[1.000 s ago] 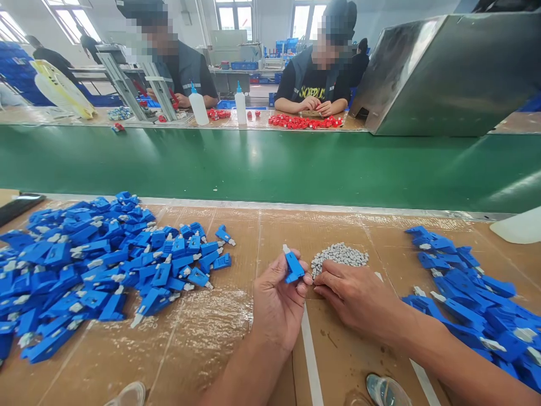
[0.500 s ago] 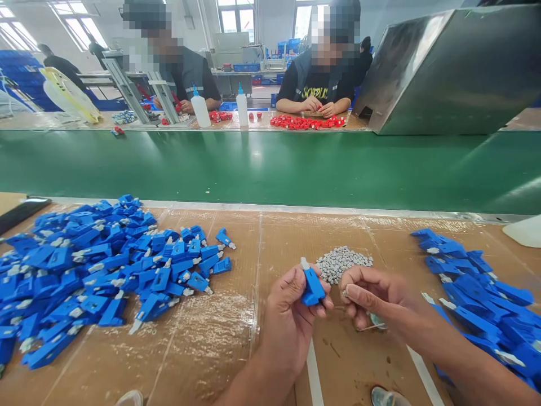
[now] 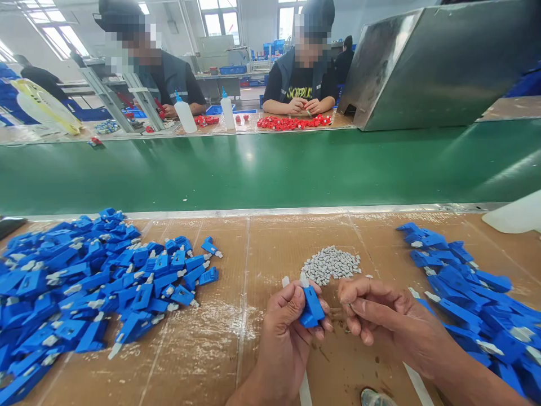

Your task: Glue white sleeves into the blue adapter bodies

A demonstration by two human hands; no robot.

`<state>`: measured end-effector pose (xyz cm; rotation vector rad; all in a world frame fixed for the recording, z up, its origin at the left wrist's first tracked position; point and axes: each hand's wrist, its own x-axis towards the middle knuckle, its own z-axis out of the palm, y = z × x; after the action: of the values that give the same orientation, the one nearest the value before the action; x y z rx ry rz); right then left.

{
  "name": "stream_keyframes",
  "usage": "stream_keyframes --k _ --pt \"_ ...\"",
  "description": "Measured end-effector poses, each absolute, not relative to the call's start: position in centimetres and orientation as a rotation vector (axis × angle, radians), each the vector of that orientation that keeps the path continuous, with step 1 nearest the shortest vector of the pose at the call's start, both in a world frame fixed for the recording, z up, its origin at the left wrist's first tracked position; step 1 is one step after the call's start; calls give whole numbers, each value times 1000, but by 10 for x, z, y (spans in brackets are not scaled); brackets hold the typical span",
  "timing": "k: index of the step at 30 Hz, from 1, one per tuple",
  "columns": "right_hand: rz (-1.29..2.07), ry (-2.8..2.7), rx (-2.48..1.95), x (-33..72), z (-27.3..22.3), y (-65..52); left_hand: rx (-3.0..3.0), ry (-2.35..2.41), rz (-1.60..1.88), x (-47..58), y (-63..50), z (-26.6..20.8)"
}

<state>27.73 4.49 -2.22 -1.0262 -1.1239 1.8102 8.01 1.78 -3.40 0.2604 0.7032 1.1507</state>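
Observation:
My left hand (image 3: pixel 287 321) is closed around a blue plastic part (image 3: pixel 311 307), whose pale tip points up and away from me. Just right of it, my right hand (image 3: pixel 376 307) is closed in a pinch, thumb against forefinger. Whatever lies between those fingertips is too small to make out. Beyond both hands is a pile of small grey pieces (image 3: pixel 332 264). Another pale tip (image 3: pixel 285 281) shows behind my left fingers, its body hidden.
Similar blue parts lie in a large heap (image 3: pixel 97 276) on the left and another heap (image 3: pixel 465 287) on the right. A green belt (image 3: pixel 253 169) runs across. Beyond it, two people work near red parts (image 3: pixel 293 122), bottles (image 3: pixel 227 110) and a metal housing (image 3: pixel 422 73).
The camera view has shifted, moving the scene leftward. My left hand keeps hold of the blue part. My right hand remains pinched and sits slightly lower in view.

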Motion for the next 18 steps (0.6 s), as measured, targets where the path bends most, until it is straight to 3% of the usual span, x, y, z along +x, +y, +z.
stream_keyframes --k 18 --pt "1631 -1060 -1064 281 -24 41 276 731 1114 79 15 -28"
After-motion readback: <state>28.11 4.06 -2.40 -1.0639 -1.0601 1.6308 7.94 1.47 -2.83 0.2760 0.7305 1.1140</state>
